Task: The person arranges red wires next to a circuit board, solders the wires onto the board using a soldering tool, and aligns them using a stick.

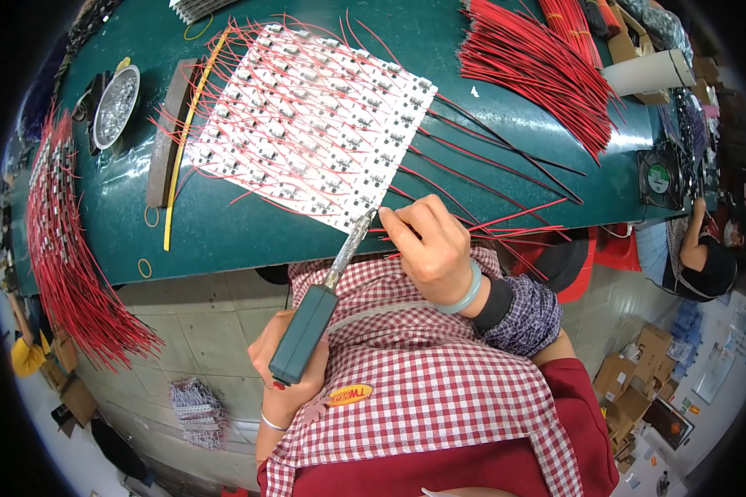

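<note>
My left hand (288, 354) is wrapped round the dark green handle of a soldering iron (305, 331). The iron's metal tip reaches the near corner of a white panel of small circuit boards (307, 124), where thin red wires criss-cross the rows. At that same corner my right hand (433, 248) pinches with thumb and forefinger. Red wires (514, 229) pass under and beside this hand, so it appears to hold one; the fingertips hide its end. Other red and black wires run rightward from the panel's right edge.
Bundled red wires (539, 74) lie at the far right beside a white roll (651, 73). A small fan (660, 178) stands near the right end. On the left are a metal bar (172, 137), a yellow strip (192, 132), a round dish (117, 108) and wired modules (66, 224) hanging over the edge.
</note>
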Motion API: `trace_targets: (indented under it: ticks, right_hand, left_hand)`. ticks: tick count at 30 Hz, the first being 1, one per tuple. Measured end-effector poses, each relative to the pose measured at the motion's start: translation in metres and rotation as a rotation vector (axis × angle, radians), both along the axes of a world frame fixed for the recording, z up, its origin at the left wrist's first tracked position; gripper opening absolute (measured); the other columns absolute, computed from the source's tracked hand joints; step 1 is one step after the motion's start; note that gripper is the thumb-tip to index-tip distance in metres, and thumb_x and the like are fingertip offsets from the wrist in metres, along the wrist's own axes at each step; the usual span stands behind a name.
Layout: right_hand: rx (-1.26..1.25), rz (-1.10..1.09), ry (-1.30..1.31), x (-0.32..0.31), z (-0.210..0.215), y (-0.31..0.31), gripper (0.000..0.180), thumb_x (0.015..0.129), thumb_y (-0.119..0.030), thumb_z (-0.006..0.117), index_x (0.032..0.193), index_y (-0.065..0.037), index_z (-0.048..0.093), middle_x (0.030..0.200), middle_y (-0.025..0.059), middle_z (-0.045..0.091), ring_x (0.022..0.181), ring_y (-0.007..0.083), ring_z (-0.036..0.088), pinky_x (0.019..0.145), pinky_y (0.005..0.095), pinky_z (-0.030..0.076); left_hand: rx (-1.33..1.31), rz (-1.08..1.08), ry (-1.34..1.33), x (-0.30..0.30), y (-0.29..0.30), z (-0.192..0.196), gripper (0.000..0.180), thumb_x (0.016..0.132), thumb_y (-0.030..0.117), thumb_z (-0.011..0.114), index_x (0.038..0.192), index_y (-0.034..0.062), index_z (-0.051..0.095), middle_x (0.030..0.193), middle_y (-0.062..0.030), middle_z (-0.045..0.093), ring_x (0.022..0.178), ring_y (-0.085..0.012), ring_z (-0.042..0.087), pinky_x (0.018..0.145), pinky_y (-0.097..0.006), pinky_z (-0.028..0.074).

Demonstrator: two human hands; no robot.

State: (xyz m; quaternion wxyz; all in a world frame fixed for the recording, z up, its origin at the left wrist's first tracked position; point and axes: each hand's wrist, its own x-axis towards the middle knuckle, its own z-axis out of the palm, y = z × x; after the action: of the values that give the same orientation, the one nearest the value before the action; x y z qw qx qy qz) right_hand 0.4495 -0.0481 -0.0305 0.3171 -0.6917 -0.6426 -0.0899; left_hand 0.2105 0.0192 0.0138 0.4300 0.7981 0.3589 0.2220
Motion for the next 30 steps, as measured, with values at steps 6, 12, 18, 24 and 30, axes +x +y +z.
trace_targets:
  ticks: [6, 12, 18, 24, 30]
  right_hand:
    - [0.006, -0.001, 0.006, -0.001, 0.000, 0.001, 0.028, 0.069, -0.004, 0.066, 0.095, 0.004, 0.069, 0.081, 0.0063, 0.054, 0.076, 0.0208, 0.057, 0.057, 0.0288, 0.050]
    - [0.005, -0.023, 0.068, -0.002, 0.003, 0.001, 0.035, 0.061, 0.006, 0.069, 0.096, 0.002, 0.072, 0.080, 0.0068, 0.060, 0.071, 0.0215, 0.058, 0.053, 0.0310, 0.048]
    - [0.001, -0.013, 0.051, -0.001, 0.001, 0.000, 0.031, 0.065, 0.001, 0.067, 0.096, 0.003, 0.071, 0.080, 0.0067, 0.057, 0.074, 0.0211, 0.058, 0.055, 0.0300, 0.048]
    - [-0.006, -0.005, 0.033, -0.001, 0.001, 0.000, 0.028, 0.069, -0.004, 0.066, 0.095, 0.005, 0.069, 0.081, 0.0067, 0.055, 0.076, 0.0210, 0.058, 0.056, 0.0289, 0.049]
    - [0.001, -0.006, 0.024, 0.000, 0.000, 0.000, 0.028, 0.069, -0.005, 0.066, 0.095, 0.005, 0.069, 0.081, 0.0065, 0.055, 0.076, 0.0207, 0.057, 0.055, 0.0287, 0.049]
  left_hand:
    - [-0.012, -0.010, 0.003, 0.001, 0.000, 0.003, 0.019, 0.065, -0.005, 0.073, 0.083, -0.0058, 0.067, 0.081, -0.0159, 0.066, 0.068, -0.0303, 0.068, 0.062, -0.034, 0.053]
    - [0.010, 0.002, 0.017, -0.005, -0.001, 0.002, 0.020, 0.065, -0.005, 0.073, 0.084, -0.0058, 0.068, 0.082, -0.0162, 0.067, 0.068, -0.0300, 0.068, 0.061, -0.034, 0.054]
    - [-0.002, 0.030, -0.015, 0.001, 0.000, 0.005, 0.021, 0.065, -0.007, 0.072, 0.086, -0.0066, 0.069, 0.087, -0.0177, 0.068, 0.070, -0.0308, 0.070, 0.063, -0.034, 0.055]
    - [-0.003, -0.003, -0.009, 0.005, 0.004, -0.001, 0.019, 0.065, -0.006, 0.072, 0.084, -0.0060, 0.068, 0.085, -0.0165, 0.068, 0.070, -0.0305, 0.069, 0.062, -0.034, 0.055]
    - [-0.025, -0.019, -0.010, 0.006, 0.006, 0.002, 0.017, 0.065, -0.006, 0.072, 0.081, -0.0053, 0.066, 0.079, -0.0161, 0.065, 0.066, -0.0311, 0.067, 0.059, -0.034, 0.053]
